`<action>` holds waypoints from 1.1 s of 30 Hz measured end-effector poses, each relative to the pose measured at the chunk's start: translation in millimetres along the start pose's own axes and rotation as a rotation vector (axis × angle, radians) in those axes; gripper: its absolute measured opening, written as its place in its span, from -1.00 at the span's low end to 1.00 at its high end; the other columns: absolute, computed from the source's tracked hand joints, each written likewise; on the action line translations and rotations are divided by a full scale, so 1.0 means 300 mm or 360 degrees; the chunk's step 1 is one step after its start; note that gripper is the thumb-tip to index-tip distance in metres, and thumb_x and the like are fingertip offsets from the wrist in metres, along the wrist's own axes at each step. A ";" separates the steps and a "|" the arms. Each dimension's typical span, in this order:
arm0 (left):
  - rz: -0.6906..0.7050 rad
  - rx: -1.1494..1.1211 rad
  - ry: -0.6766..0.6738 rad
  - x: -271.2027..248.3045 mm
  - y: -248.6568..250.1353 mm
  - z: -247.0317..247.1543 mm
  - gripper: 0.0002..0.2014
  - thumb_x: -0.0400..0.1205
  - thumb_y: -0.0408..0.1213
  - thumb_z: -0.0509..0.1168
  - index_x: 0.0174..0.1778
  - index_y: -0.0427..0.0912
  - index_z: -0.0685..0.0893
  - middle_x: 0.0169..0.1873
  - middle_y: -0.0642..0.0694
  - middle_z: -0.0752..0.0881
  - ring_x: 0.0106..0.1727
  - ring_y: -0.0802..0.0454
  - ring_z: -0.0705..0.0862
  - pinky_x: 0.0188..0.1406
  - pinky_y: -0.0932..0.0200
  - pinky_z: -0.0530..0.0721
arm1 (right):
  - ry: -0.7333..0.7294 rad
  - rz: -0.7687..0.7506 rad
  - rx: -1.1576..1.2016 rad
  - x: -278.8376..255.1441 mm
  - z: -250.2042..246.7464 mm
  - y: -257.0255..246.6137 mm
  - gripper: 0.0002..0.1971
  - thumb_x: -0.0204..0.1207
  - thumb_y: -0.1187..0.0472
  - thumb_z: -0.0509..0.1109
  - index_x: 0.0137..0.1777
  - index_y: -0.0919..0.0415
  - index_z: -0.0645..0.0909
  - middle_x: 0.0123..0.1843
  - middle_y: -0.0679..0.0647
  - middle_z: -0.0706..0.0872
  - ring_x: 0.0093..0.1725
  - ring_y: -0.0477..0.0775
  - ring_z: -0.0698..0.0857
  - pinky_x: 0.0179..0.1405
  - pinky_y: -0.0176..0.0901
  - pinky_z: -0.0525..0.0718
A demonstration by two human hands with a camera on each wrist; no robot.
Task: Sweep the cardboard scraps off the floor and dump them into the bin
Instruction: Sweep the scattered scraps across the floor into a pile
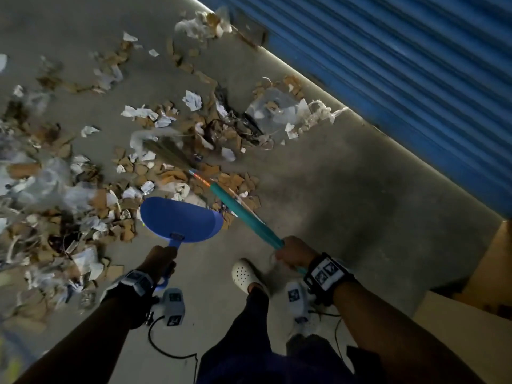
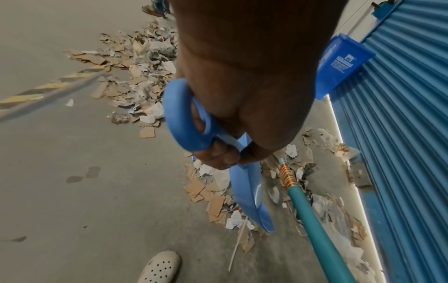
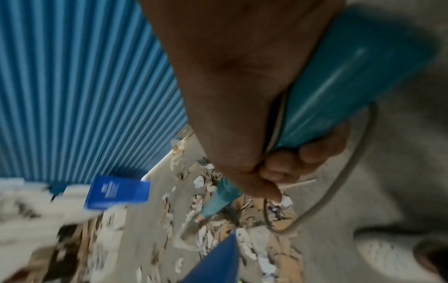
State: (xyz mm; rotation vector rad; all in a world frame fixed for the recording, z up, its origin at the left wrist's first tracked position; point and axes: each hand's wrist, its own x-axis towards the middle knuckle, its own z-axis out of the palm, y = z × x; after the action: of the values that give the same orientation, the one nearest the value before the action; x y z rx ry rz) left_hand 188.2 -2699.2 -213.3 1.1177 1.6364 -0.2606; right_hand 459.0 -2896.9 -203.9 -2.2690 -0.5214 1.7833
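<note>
Cardboard scraps (image 1: 166,173) mixed with crumpled paper and plastic lie strewn over the concrete floor in the head view, thickest at the left and centre. My left hand (image 1: 160,257) grips the handle of a blue dustpan (image 1: 180,217), whose pan hangs at the near edge of the litter. My right hand (image 1: 293,252) grips the teal handle of a broom (image 1: 241,214); its blurred bristles (image 1: 163,151) are among the scraps. The left wrist view shows fingers curled round the dustpan handle (image 2: 184,124) and more scraps (image 2: 130,80). The right wrist view shows the teal handle (image 3: 339,86) in my fist.
A blue corrugated shutter (image 1: 388,79) runs along the right. A blue bin (image 2: 339,65) stands against it, farther along. Cardboard boxes (image 1: 471,314) sit at the right near me. My white clog (image 1: 245,274) stands between my arms. Bare floor (image 1: 346,203) lies right of the broom.
</note>
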 end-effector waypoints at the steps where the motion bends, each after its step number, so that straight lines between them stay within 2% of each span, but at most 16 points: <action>1: 0.0017 -0.0015 -0.0017 -0.003 0.015 0.001 -0.80 0.64 -0.44 0.14 -0.32 -0.27 0.38 -0.52 -0.23 0.41 -0.56 0.00 0.32 -0.48 0.17 0.25 | 0.0060 -0.0005 -0.0129 -0.012 -0.022 0.018 -0.89 0.50 0.21 0.40 -0.14 0.21 0.53 -0.41 0.01 0.55 -0.47 -0.06 0.53 -0.51 -0.28 0.45; 3: 0.0043 -0.0069 -0.0068 -0.014 0.053 0.012 -0.74 0.67 -0.31 0.18 -0.34 -0.23 0.35 -0.54 -0.20 0.39 -0.57 0.00 0.30 -0.47 0.15 0.23 | 0.0158 -0.0010 -0.0315 -0.047 -0.065 0.060 -0.85 0.49 0.16 0.40 -0.17 0.20 0.50 -0.34 0.01 0.54 -0.40 -0.04 0.53 -0.41 -0.26 0.50; 6: 0.0090 -0.0113 -0.0167 -0.044 0.124 0.049 -0.62 0.69 -0.15 0.20 -0.41 -0.16 0.27 -0.60 -0.15 0.31 -0.60 0.02 0.23 -0.55 0.22 0.20 | 0.0295 -0.0038 -0.0441 -0.105 -0.116 0.148 -0.80 0.51 0.14 0.42 0.03 0.26 0.60 -0.13 0.14 0.70 -0.20 0.07 0.65 -0.22 -0.17 0.62; 8: 0.0125 -0.0139 -0.0194 -0.061 0.171 0.076 -0.67 0.68 -0.27 0.16 -0.40 -0.16 0.27 -0.61 -0.13 0.29 -0.60 0.02 0.23 -0.52 0.20 0.19 | 0.0368 0.0040 -0.0363 -0.147 -0.148 0.220 -0.88 0.52 0.20 0.38 -0.16 0.25 0.58 -0.25 0.13 0.66 -0.29 0.06 0.62 -0.32 -0.18 0.56; 10: 0.0145 -0.0137 -0.0171 -0.073 0.209 0.097 -0.72 0.65 -0.35 0.14 -0.40 -0.19 0.31 -0.64 -0.13 0.32 -0.61 0.02 0.26 -0.51 0.20 0.20 | 0.0429 0.0134 -0.0186 -0.178 -0.189 0.307 -0.79 0.53 0.25 0.36 -0.33 0.25 0.50 -0.38 0.15 0.57 -0.39 0.07 0.55 -0.41 -0.18 0.49; 14: 0.0136 -0.0101 -0.0147 -0.095 0.260 0.123 -0.80 0.62 -0.38 0.12 -0.35 -0.23 0.37 -0.63 -0.16 0.38 -0.62 0.01 0.31 -0.53 0.24 0.24 | 0.0579 0.0330 0.0275 -0.235 -0.277 0.447 -0.80 0.55 0.34 0.37 -0.32 0.32 0.53 -0.50 0.14 0.53 -0.50 0.07 0.49 -0.51 -0.21 0.45; 16: 0.0133 -0.0105 -0.0123 -0.103 0.265 0.128 -0.78 0.64 -0.35 0.12 -0.34 -0.23 0.37 -0.63 -0.16 0.37 -0.62 0.01 0.30 -0.53 0.22 0.23 | 0.0575 0.0424 0.0487 -0.237 -0.315 0.474 -0.79 0.57 0.40 0.35 -0.32 0.36 0.57 -0.54 0.14 0.52 -0.52 0.07 0.46 -0.51 -0.22 0.42; 18: 0.0120 -0.0125 -0.0087 -0.110 0.257 0.128 -0.78 0.65 -0.36 0.12 -0.33 -0.22 0.36 -0.60 -0.16 0.36 -0.61 0.01 0.29 -0.52 0.21 0.24 | 0.0532 0.0496 0.0619 -0.200 -0.351 0.473 -0.71 0.58 0.42 0.32 -0.41 0.32 0.58 -0.50 0.16 0.54 -0.49 0.11 0.47 -0.49 -0.21 0.47; 20: 0.0094 -0.0157 -0.0045 -0.118 0.238 0.124 -0.80 0.65 -0.37 0.13 -0.31 -0.22 0.35 -0.57 -0.17 0.36 -0.61 0.01 0.29 -0.51 0.20 0.25 | 0.0453 0.0520 0.0651 -0.134 -0.370 0.443 -0.65 0.56 0.45 0.27 -0.49 0.26 0.56 -0.40 0.18 0.58 -0.38 0.15 0.52 -0.31 -0.09 0.53; 22: 0.0044 -0.0160 -0.0006 -0.134 0.207 0.119 -0.79 0.66 -0.34 0.14 -0.30 -0.23 0.36 -0.55 -0.18 0.37 -0.58 -0.01 0.30 -0.47 0.17 0.25 | 0.0320 0.0533 0.0669 -0.065 -0.337 0.387 -0.72 0.56 0.39 0.27 -0.39 0.21 0.55 -0.28 0.16 0.58 -0.28 0.17 0.55 -0.16 -0.02 0.55; 25: -0.0047 -0.0203 0.0113 -0.151 0.139 0.117 -0.74 0.69 -0.25 0.16 -0.30 -0.25 0.38 -0.53 -0.20 0.39 -0.56 -0.02 0.32 -0.45 0.14 0.25 | -0.0023 0.0451 0.0594 0.024 -0.198 0.241 -0.80 0.59 0.29 0.25 -0.29 0.16 0.49 -0.28 0.09 0.53 -0.32 0.03 0.53 -0.24 -0.11 0.58; 27: -0.0113 -0.0227 0.0204 -0.164 0.079 0.117 -0.72 0.71 -0.23 0.15 -0.31 -0.25 0.38 -0.53 -0.21 0.40 -0.55 -0.02 0.32 -0.45 0.15 0.26 | -0.0284 0.0376 0.0487 0.029 -0.084 0.089 -0.76 0.54 0.32 0.25 -0.38 0.19 0.46 -0.38 0.08 0.53 -0.36 0.03 0.48 -0.29 -0.19 0.55; 28: -0.0147 -0.0241 0.0250 -0.171 0.047 0.114 -0.68 0.72 -0.18 0.16 -0.32 -0.25 0.39 -0.54 -0.22 0.41 -0.56 -0.03 0.33 -0.47 0.16 0.28 | -0.0367 0.0336 0.0429 0.040 -0.035 0.019 -0.70 0.52 0.38 0.23 -0.46 0.23 0.42 -0.50 0.08 0.53 -0.41 0.03 0.45 -0.40 -0.26 0.51; 29: -0.0183 -0.0257 0.0292 -0.180 0.015 0.111 -0.62 0.72 -0.10 0.17 -0.35 -0.25 0.39 -0.57 -0.22 0.42 -0.58 -0.03 0.34 -0.51 0.19 0.28 | -0.0438 0.0300 0.0379 0.041 0.000 -0.042 -0.65 0.49 0.44 0.20 -0.54 0.26 0.40 -0.62 0.06 0.52 -0.47 0.03 0.44 -0.52 -0.31 0.45; 31: -0.0248 -0.0299 0.0355 -0.199 -0.041 0.105 -0.52 0.69 0.05 0.20 -0.39 -0.26 0.39 -0.63 -0.21 0.43 -0.62 -0.03 0.35 -0.57 0.23 0.26 | -0.0527 0.0215 0.0334 0.053 0.045 -0.142 -0.65 0.40 0.47 0.17 -0.61 0.28 0.42 -0.72 0.07 0.50 -0.60 0.06 0.47 -0.58 -0.34 0.40; 33: -0.0304 -0.0368 0.0389 -0.222 -0.079 0.103 -0.57 0.70 -0.02 0.19 -0.36 -0.27 0.39 -0.59 -0.20 0.42 -0.61 -0.03 0.34 -0.53 0.22 0.24 | -0.0546 0.0091 0.0280 0.067 0.041 -0.199 -0.68 0.35 0.45 0.19 -0.63 0.27 0.44 -0.72 0.08 0.49 -0.69 0.05 0.48 -0.58 -0.37 0.43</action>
State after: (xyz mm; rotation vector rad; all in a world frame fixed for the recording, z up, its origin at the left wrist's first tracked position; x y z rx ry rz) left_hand 188.0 -2767.7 -177.3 0.8438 1.9393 -0.0551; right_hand 442.6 -2835.0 -202.6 -1.8905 -0.3404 2.1680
